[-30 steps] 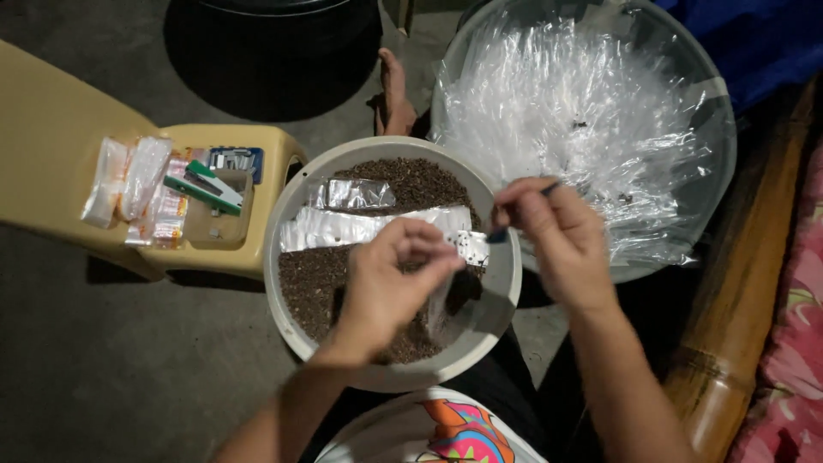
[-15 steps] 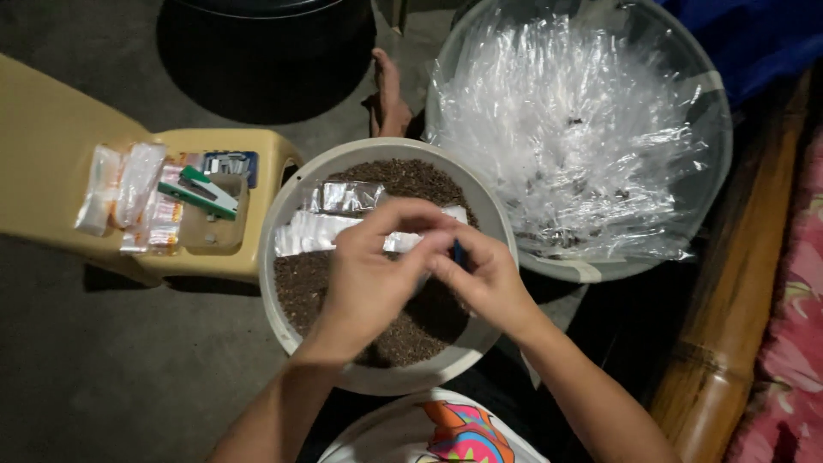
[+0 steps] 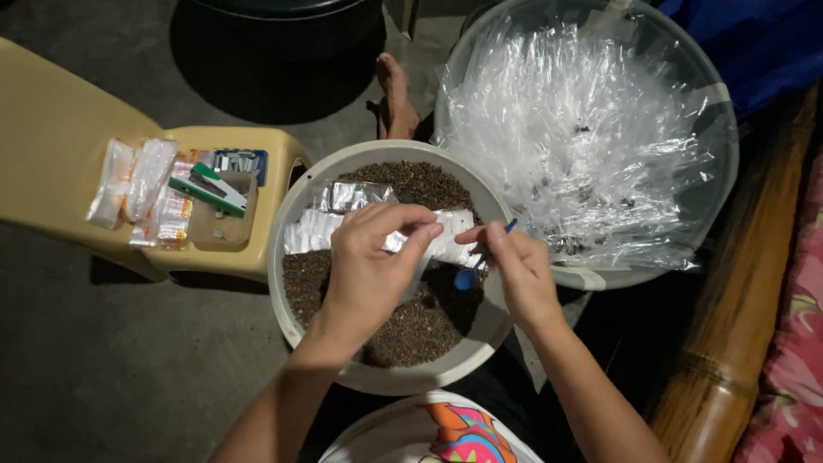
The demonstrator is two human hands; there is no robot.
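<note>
- Left hand (image 3: pixel 370 261), over the white basin (image 3: pixel 403 377) of dark peppercorns (image 3: pixel 411 326), pinches a small clear sachet (image 3: pixel 410 244) by its mouth: light, flimsy, slippery.
- Right hand (image 3: pixel 519 266) fingers grip a small blue scoop (image 3: pixel 470 274) by its stiff, light handle, just beside the sachet.

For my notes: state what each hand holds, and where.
Right hand pinches a small blue spoon by its handle; left hand grips a small clear plastic bag near its top.

Bare forearms, no sleeves; left hand (image 3: pixel 369 270) and right hand (image 3: pixel 519 274) seemingly without rings
</note>
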